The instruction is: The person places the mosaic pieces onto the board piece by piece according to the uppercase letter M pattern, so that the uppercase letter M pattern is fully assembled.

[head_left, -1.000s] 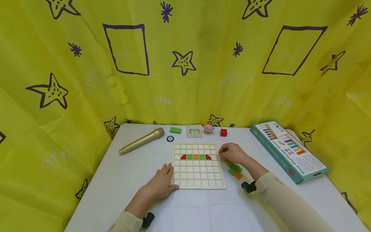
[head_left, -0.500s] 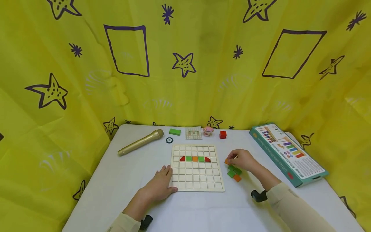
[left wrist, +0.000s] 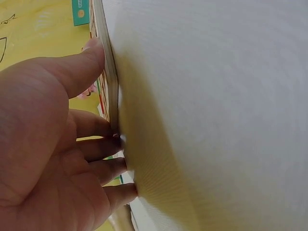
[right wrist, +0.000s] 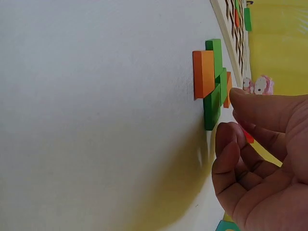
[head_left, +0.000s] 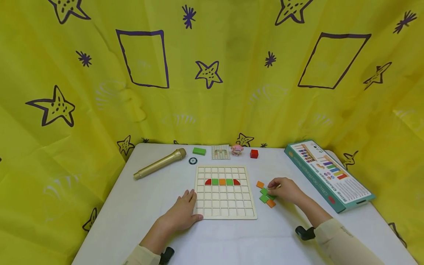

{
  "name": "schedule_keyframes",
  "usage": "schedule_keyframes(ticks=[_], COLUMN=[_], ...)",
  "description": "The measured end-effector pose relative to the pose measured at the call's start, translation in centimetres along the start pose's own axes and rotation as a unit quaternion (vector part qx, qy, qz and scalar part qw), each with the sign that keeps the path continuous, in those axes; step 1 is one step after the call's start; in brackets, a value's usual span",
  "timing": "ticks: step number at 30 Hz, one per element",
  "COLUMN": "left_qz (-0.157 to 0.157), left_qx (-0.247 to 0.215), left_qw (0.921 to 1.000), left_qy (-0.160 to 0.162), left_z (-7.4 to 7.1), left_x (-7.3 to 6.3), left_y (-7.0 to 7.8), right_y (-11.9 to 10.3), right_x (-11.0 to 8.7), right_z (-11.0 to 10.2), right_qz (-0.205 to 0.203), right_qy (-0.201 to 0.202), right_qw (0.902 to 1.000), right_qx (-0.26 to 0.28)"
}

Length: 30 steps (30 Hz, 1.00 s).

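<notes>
A pale wooden grid board [head_left: 225,211] lies on the table with a row of tiles: a red rounded piece [head_left: 208,182] at one end, another at the other, green and orange squares between. My left hand [head_left: 180,211] rests along the board's left edge, thumb at the near corner; in the left wrist view its fingers [left wrist: 113,195] reach down to the tabletop. My right hand [head_left: 286,190] hovers at the small heap of loose tiles, fingers bent, with a gap between thumb and forefinger and nothing held. Beside it lie orange tiles [head_left: 271,203] and green tiles [head_left: 264,198].
Behind the board are a gold microphone [head_left: 160,163], a green block [head_left: 199,151], a round dark disc [head_left: 193,161], a small pattern card [head_left: 221,152], a pink figurine [head_left: 236,149] and a red cube [head_left: 254,154]. A game box [head_left: 329,176] lies at the right.
My right hand has moved from the board's right edge over the upper orange tile, then right and nearer to the green tiles, uncovering that orange tile. My left hand stays at the board.
</notes>
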<state>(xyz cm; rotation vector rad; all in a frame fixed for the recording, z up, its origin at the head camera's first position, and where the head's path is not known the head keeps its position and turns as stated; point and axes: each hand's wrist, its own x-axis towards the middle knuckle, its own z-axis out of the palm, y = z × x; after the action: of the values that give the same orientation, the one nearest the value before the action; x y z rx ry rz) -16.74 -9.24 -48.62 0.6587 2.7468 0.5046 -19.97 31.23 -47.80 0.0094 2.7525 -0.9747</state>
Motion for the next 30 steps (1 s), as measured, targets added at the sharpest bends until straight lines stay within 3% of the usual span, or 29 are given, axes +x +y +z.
schedule_keyframes(ticks=[8, 24, 30], left_qz=[-0.001, -0.001, 0.001], left_qx=[-0.005, 0.0, -0.004], left_qw=[1.0, 1.0, 1.0], left_qy=[0.003, 0.004, 0.005], left_z=[0.06, 0.1, 0.14], left_x=[-0.02, -0.06, -0.13], left_y=[0.03, 0.02, -0.02], right_y=[0.37, 0.58, 0.4], right_x=[-0.83, -0.74, -0.84], right_z=[-0.21, 0.07, 0.14], right_qz=[0.001, 0.02, 0.009], right_qy=[-0.011, -0.025, -0.023], right_qw=[0.9999, 0.9995, 0.9997], right_qx=[0.005, 0.006, 0.003])
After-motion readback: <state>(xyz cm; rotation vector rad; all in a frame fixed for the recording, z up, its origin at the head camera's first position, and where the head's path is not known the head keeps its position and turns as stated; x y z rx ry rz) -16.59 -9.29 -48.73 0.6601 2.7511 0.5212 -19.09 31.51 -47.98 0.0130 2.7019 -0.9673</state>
